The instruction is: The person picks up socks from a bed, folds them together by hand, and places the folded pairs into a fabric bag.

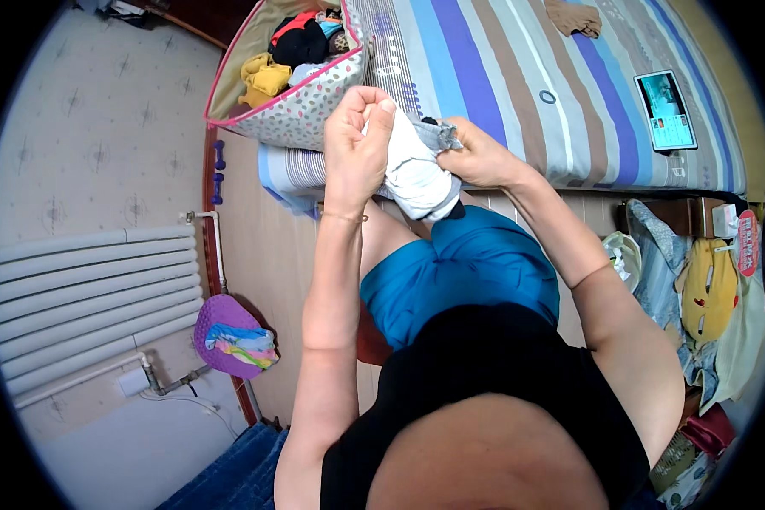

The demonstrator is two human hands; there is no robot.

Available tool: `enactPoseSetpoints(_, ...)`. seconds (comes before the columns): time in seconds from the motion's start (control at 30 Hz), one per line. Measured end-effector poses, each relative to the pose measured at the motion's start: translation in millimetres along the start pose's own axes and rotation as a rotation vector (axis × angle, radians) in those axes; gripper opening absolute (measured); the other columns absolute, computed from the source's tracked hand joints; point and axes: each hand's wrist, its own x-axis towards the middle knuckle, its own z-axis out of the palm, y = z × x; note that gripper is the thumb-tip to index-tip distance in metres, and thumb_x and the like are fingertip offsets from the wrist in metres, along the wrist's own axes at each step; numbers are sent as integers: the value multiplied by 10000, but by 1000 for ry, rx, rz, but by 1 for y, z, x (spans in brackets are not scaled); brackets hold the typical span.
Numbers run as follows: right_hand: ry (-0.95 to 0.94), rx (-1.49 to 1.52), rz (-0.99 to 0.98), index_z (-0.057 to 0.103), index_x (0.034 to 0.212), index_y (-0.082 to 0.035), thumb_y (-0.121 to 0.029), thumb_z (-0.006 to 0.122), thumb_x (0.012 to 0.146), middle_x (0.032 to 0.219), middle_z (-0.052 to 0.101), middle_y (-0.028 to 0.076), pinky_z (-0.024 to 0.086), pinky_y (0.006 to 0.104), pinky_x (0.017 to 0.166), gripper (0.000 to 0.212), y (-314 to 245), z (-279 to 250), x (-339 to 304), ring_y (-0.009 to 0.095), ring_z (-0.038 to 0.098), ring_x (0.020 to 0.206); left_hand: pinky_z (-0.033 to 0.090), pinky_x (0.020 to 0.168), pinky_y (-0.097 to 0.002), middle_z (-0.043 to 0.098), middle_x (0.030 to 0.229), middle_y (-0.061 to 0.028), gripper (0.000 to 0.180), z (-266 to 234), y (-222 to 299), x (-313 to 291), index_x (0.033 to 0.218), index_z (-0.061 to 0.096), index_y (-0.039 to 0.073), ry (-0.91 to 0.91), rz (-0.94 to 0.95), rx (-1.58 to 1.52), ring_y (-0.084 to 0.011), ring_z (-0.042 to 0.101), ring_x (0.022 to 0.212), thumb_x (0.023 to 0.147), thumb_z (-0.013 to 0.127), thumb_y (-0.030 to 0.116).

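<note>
A bunched white cloth (416, 174) with grey and black parts is stretched between my two hands, above my lap. It looks like socks, but its folds hide the exact shape. My left hand (357, 140) is closed in a fist around the upper left end of the white cloth. On the other side, my right hand (482, 155) pinches the grey edge between thumb and fingers. Just beyond my left hand stands a dotted fabric storage box (302, 106) with pink trim, holding yellow, black and red clothes.
The striped bed (518, 93) lies in front, with a tablet (665, 110) and a brown garment (574, 17) on it. At left are a white radiator (98, 289), a purple stool (217, 344) and purple dumbbells (218, 174). A yellow cushion (710, 289) sits at right.
</note>
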Motion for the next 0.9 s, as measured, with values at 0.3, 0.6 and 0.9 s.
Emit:
enactPoseSetpoints(0.3, 410, 666, 28, 524, 1027, 54, 6, 402, 721, 910, 589, 84, 475, 282, 727, 333, 15, 21, 9, 142, 584, 794, 387, 528, -163, 515, 712, 18, 119, -2, -26, -11, 850, 486, 3, 187, -93, -127, -14, 450, 607, 872, 492, 120)
enactPoseSetpoints(0.6, 276, 500, 155, 538, 927, 56, 24, 414, 704, 804, 582, 53, 444, 217, 604, 258, 26, 2, 4, 83, 542, 686, 444, 571, -199, 602, 730, -79, 324, -6, -8, -40, 988, 382, 7, -34, -249, 64, -87, 560, 666, 747, 599, 16)
enactPoseSetpoints(0.9, 243, 201, -24, 487, 1004, 48, 38, 367, 737, 869, 562, 46, 429, 221, 703, 293, 24, 4, 3, 83, 517, 781, 348, 485, -195, 500, 599, -15, 153, -4, -1, -17, 817, 514, -20, 83, 211, 669, -54, 411, 544, 767, 625, 71)
